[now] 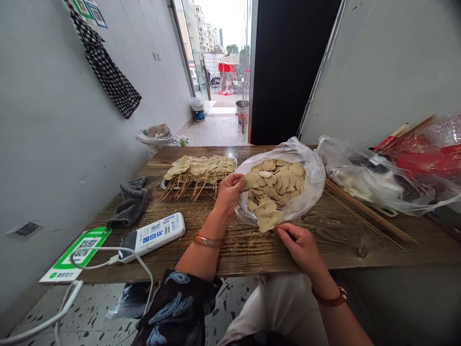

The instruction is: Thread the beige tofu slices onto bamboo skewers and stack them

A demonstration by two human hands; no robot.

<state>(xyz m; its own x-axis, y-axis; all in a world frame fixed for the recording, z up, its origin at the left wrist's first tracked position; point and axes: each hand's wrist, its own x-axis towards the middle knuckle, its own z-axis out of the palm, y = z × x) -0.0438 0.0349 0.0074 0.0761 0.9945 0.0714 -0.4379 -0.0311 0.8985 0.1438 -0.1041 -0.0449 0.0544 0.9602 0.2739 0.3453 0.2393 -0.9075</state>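
Counter (342, 240): dark wood, full width, carrying all items below.
Clear bag (360, 168): crumpled, far right, beside red plastic (418, 158).
White bag (313, 178): open-mouthed, centre-right, in front of the person; contains loose slices (277, 185), pale, thin, a sizeable heap. Judged as the portion left to do.
Skewers (201, 166): stacked several deep on a tray (163, 184), left of the white bag, stick ends towards the person. Judged as the finished portion, already a substantial lot; count not legible.
Sticks (360, 205): bare bundle, lying right of the white bag, a few apart from the rest. Judged as unused stock.
Cloth (131, 202): dark grey, rumpled, at left.
Power bank (154, 235): white, cable attached, near the cloth.
Left hand (229, 194): at the bag's left edge, thumb and fingertips pinching a single slice (251, 180).
Right hand (300, 247): at the bag's near edge, fingertips gripping a folded piece (268, 218). Judged as a skewer partly made; any stick within it cannot be made out.
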